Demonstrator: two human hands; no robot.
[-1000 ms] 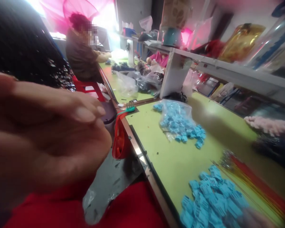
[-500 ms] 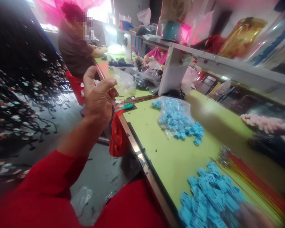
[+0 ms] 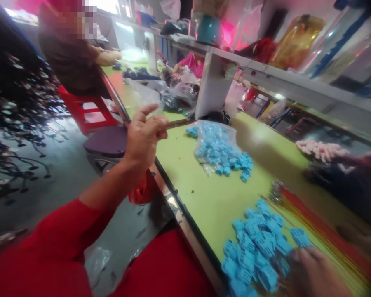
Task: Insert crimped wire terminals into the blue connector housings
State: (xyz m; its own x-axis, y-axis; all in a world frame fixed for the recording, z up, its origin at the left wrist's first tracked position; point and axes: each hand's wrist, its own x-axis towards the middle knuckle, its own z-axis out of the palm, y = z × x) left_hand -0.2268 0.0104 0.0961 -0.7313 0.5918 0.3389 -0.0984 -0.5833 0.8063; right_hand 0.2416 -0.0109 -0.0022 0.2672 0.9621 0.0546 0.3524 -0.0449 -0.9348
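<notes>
My left hand (image 3: 145,136) is raised above the table's near edge, its fingers loosely bent and apart, with nothing visible between them. At the lower right, my right hand (image 3: 318,270) reaches to the side of a pile of small blue plastic connectors (image 3: 256,243). Motion smears its fingers, and a dark, blurred patch lies by the fingertips. One blue connector (image 3: 299,237) is just beyond them; whether the fingers touch it is unclear. Farther up the table, a clear plastic bag (image 3: 216,142) holds more blue connectors, several of them spilled out beside it.
Red and yellow wires (image 3: 318,225) lie along the right of the green table (image 3: 191,210). A shelf (image 3: 266,66) runs above it. A red item (image 3: 142,192) hangs below the table edge. A co-worker (image 3: 71,53) sits ahead; dark wire bundles (image 3: 18,86) hang at left.
My left hand has moved down and right in view, now covering the green-and-metal item on the table edge. My right hand has come further into view beside the pile. The view has shifted.
</notes>
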